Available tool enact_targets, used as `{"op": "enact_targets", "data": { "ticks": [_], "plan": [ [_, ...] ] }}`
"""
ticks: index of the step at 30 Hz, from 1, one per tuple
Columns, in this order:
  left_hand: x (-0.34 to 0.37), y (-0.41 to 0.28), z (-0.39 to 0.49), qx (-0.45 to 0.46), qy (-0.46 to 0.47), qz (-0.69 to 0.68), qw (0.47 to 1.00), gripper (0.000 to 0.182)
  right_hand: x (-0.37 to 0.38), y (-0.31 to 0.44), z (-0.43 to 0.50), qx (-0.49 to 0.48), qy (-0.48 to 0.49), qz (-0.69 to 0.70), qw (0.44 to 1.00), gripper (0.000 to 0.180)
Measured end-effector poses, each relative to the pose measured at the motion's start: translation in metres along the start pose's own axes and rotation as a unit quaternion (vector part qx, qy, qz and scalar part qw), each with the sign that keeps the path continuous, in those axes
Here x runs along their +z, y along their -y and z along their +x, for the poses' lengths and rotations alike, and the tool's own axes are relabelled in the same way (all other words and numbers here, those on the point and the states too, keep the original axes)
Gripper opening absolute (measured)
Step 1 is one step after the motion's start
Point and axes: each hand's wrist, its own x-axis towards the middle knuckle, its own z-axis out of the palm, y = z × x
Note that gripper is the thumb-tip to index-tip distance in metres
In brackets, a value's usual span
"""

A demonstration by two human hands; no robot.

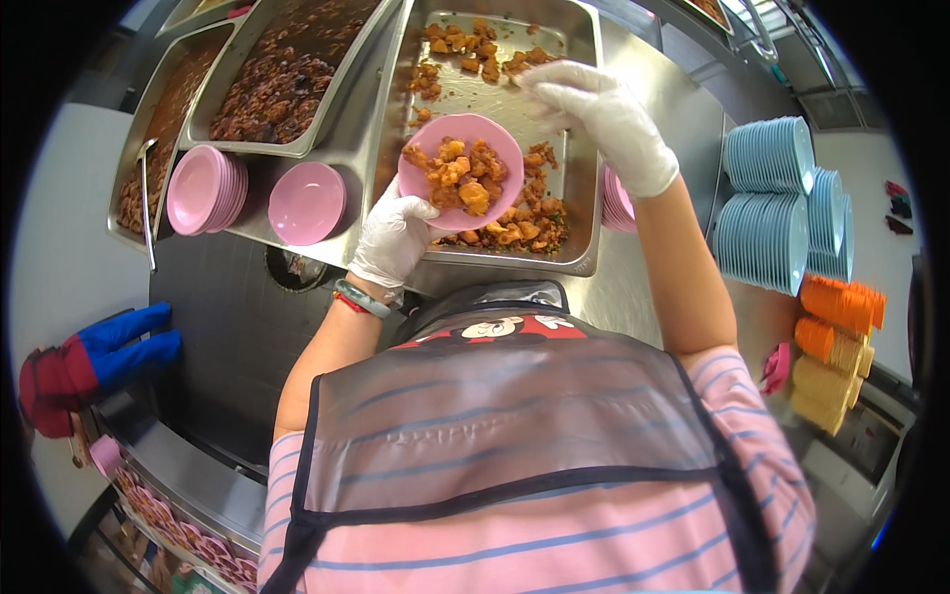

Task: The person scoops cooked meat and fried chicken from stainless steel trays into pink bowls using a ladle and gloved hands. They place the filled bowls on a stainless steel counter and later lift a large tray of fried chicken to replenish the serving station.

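Note:
My left hand (392, 241), in a clear plastic glove, grips the rim of a pink bowl (512, 171). Fried, battered food pieces (453, 174) fill the bowl's middle, which is held above a deep steel tray (512, 265). More fried pieces (538, 226) lie at the tray's near end, with others scattered at its far end. Also gloved, my right hand (605, 122) hovers over the tray's right side, fingers bent and pointing left near the far pieces. Its fingertips are blurred, so whether they pinch a piece is unclear.
To the left are a pan of dark stewed food (274, 96) and a narrower pan with a ladle (148, 208). Pink bowls (204, 189) stand stacked beside a single bowl (307, 203). Blue plates (764, 241) and orange containers (839, 304) are stacked at right. Another person (70, 379) stands far left.

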Motion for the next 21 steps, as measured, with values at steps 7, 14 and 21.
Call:
{"op": "enact_targets", "data": {
  "ticks": [7,14,21],
  "plan": [
    [-0.006,-0.007,-0.065,0.038,-0.099,0.114,0.988,0.073,0.029,-0.06,0.002,0.095,-0.001,-0.447,0.89,0.031],
    [-0.019,0.015,-0.095,0.074,-0.126,0.04,0.988,0.073,0.062,-0.179,0.021,-0.018,0.072,-0.519,0.851,0.02],
    [-0.035,0.008,-0.111,0.067,-0.187,0.04,0.979,0.072,0.047,-0.11,0.016,0.121,0.009,-0.111,0.986,0.009]
  ]
}}
